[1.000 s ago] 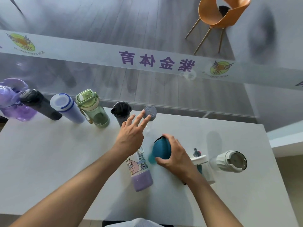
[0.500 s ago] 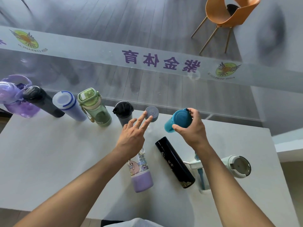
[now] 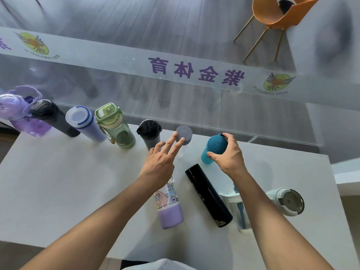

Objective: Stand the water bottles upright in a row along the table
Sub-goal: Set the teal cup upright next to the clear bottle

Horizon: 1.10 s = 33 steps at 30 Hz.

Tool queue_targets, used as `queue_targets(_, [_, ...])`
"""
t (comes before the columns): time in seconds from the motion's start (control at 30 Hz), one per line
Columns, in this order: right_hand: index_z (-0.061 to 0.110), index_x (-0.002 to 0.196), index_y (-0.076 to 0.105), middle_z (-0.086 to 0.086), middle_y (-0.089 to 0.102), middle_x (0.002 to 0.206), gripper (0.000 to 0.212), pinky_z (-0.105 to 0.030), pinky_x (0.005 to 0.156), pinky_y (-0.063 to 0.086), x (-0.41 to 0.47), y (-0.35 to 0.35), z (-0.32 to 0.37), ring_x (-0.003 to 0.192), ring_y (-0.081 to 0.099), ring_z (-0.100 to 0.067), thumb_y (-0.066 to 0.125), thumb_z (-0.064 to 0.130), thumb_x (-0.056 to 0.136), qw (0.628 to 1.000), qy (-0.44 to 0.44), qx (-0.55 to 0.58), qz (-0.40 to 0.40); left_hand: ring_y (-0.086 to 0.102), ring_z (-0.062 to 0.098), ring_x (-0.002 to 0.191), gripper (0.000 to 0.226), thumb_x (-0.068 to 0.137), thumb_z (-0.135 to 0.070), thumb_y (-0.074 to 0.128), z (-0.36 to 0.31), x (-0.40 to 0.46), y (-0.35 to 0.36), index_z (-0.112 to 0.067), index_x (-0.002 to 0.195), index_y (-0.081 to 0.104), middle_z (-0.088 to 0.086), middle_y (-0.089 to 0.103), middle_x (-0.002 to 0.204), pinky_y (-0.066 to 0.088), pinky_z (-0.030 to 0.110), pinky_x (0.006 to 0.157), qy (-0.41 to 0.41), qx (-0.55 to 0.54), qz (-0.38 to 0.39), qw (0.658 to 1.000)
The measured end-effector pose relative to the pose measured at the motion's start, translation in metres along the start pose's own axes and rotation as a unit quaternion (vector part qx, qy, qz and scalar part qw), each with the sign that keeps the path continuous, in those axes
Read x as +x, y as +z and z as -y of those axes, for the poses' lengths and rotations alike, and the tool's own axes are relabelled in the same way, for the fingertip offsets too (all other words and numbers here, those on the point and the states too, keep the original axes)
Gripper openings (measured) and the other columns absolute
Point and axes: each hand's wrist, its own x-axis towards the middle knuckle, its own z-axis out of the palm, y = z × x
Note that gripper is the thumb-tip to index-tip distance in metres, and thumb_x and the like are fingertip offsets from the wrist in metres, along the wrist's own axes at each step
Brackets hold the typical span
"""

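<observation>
Right now, in the head view, the right hand (image 3: 228,154) grips the teal bottle (image 3: 213,149) around its lid, thumb on the near side and fingers curled over the far side. That bottle stands upright at the far edge of the white table (image 3: 58,182), its base hidden behind its own body and the hand.

Just left of that hand, the left hand (image 3: 161,162) is released, its fingers straight and spread. Two fingertips (image 3: 182,139) touch the grey lid of a clear bottle (image 3: 184,135) that stands upright between the teal bottle and a grey bottle with a black lid (image 3: 150,133).

Further left of the left hand the row runs on along the far edge: a green bottle (image 3: 115,125), a pale blue bottle (image 3: 83,123), a black bottle (image 3: 52,117) and a purple bottle (image 3: 19,112), all upright and close together.

Nearer than both hands, other bottles lie on their sides. A cartoon bottle with a lilac base (image 3: 169,205) lies partly under the left wrist. A long black flask (image 3: 208,195) lies between the two forearms. A clear bottle with a white cap (image 3: 239,209) is partly hidden by the right forearm, and a white bottle (image 3: 286,201) lies to the right of that forearm.

Beyond the table, past a glass panel with purple lettering (image 3: 194,72), an orange chair (image 3: 276,14) stands on the floor.
</observation>
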Motion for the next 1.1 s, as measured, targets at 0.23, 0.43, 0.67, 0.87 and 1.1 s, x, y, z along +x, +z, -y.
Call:
queue_targets(0.23, [0.022, 0.139, 0.043, 0.001, 0.053, 0.133, 0.084, -0.022, 0.094, 0.038, 0.003, 0.006, 0.001, 0.109, 0.050, -0.010, 0.088, 0.026, 0.068, 1.000, 0.014, 0.002, 0.009, 0.029, 0.030, 0.137, 0.100, 0.080, -0.003, 0.057, 0.002, -0.001, 0.001, -0.037, 0.153, -0.002, -0.009, -0.005, 0.165, 0.034, 0.041, 0.108, -0.001, -0.003, 0.001, 1.000])
queue_targets(0.43, [0.021, 0.139, 0.044, 0.001, 0.054, 0.133, 0.084, -0.021, 0.094, 0.038, 0.010, 0.008, 0.006, 0.114, 0.053, -0.013, 0.089, 0.027, 0.068, 1.000, 0.008, -0.011, 0.013, 0.030, 0.030, 0.136, 0.100, 0.080, -0.004, 0.057, 0.001, -0.002, 0.000, -0.037, 0.153, -0.002, -0.009, -0.005, 0.165, 0.034, 0.041, 0.109, -0.001, 0.000, 0.004, 1.000])
queue_targets(0.67, [0.023, 0.139, 0.042, 0.001, 0.054, 0.132, 0.084, -0.023, 0.096, 0.039, 0.012, 0.004, 0.007, 0.118, 0.053, -0.016, 0.088, 0.030, 0.069, 0.999, 0.009, -0.021, 0.029, 0.030, 0.031, 0.136, 0.093, 0.082, -0.008, 0.056, -0.002, 0.000, -0.003, -0.033, 0.154, 0.003, -0.006, 0.000, 0.165, 0.034, 0.042, 0.110, 0.003, 0.016, 0.004, 1.000])
queue_targets(0.87, [0.025, 0.141, 0.040, -0.002, 0.052, 0.134, 0.089, -0.024, 0.098, 0.038, 0.009, 0.002, 0.007, 0.122, 0.052, -0.019, 0.090, 0.035, 0.067, 0.999, 0.010, -0.035, 0.033, 0.033, 0.033, 0.135, 0.081, 0.085, -0.012, 0.056, -0.005, 0.003, -0.007, -0.028, 0.153, 0.017, 0.002, 0.015, 0.163, 0.035, 0.043, 0.109, 0.009, 0.035, -0.016, 0.999])
queue_targets(1.1, [0.012, 0.144, 0.042, -0.011, 0.054, 0.129, 0.086, -0.042, 0.105, 0.042, -0.027, -0.003, 0.016, 0.119, 0.051, -0.027, 0.084, 0.039, 0.074, 0.993, -0.058, -0.063, -0.084, 0.035, 0.034, 0.133, 0.077, 0.085, -0.013, 0.055, -0.006, 0.002, -0.010, -0.027, 0.153, 0.022, 0.006, 0.021, 0.161, 0.035, 0.043, 0.109, 0.010, 0.037, -0.027, 0.999])
